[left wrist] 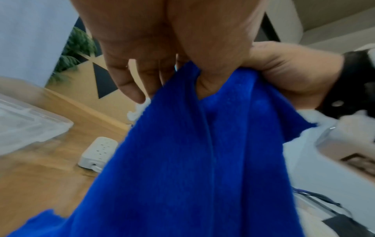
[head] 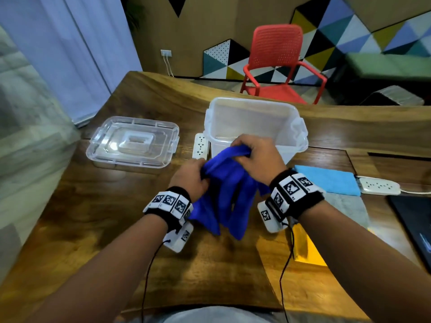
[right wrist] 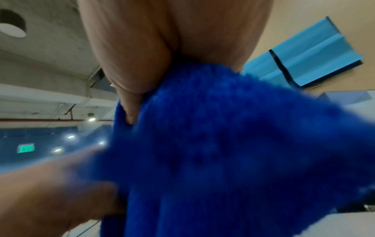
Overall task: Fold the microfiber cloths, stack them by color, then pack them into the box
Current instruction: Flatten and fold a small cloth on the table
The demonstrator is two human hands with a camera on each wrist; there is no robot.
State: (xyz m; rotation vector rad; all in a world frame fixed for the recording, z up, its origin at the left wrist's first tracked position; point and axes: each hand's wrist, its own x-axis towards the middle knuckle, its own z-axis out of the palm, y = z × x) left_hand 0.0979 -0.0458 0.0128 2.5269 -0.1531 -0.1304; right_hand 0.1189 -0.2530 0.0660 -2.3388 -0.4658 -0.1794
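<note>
A dark blue microfiber cloth (head: 227,194) hangs bunched above the wooden table, held up by both hands. My left hand (head: 192,176) grips its left upper edge, and my right hand (head: 254,157) grips its upper right part close to the box. In the left wrist view the blue cloth (left wrist: 192,160) hangs from the thumb and curled fingers. The right wrist view shows the same cloth (right wrist: 223,152) pinched under the thumb. A clear plastic box (head: 254,127) stands open just behind the hands. A folded light blue cloth (head: 326,180) lies flat to the right.
The box's clear lid (head: 133,142) lies on the table at the left. White power strips lie beside the box (head: 200,146) and at the right (head: 379,186). Grey (head: 347,206) and yellow (head: 307,248) cloths lie under my right forearm. A red chair (head: 279,64) stands beyond the table.
</note>
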